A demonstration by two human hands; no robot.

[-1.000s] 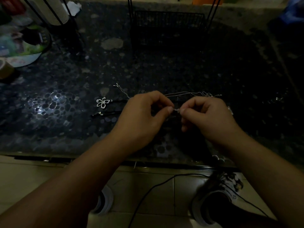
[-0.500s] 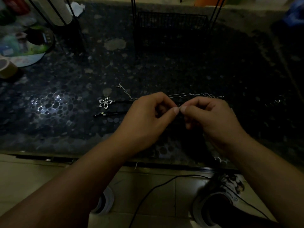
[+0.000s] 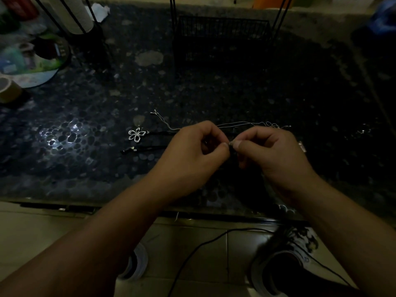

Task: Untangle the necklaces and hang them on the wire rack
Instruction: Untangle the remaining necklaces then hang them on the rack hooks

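We pinch a small knot of the thin silver chain necklaces [image 3: 240,123] between thumb and forefinger of our left hand [image 3: 198,150] and right hand [image 3: 272,153], low over the dark pebble-patterned tabletop [image 3: 214,93]. The chains look featherlight, limp and easily kinked, so we judge gentle teasing best. The black wire rack [image 3: 222,37] stands well behind.

Counting what's here: two bare hands, left [image 3: 194,155] and right [image 3: 272,155], one silver flower-shaped pendant [image 3: 136,134], one black wire rack [image 3: 222,37], two dark shoes, near one [image 3: 280,266], one roll of tape [image 3: 8,90].
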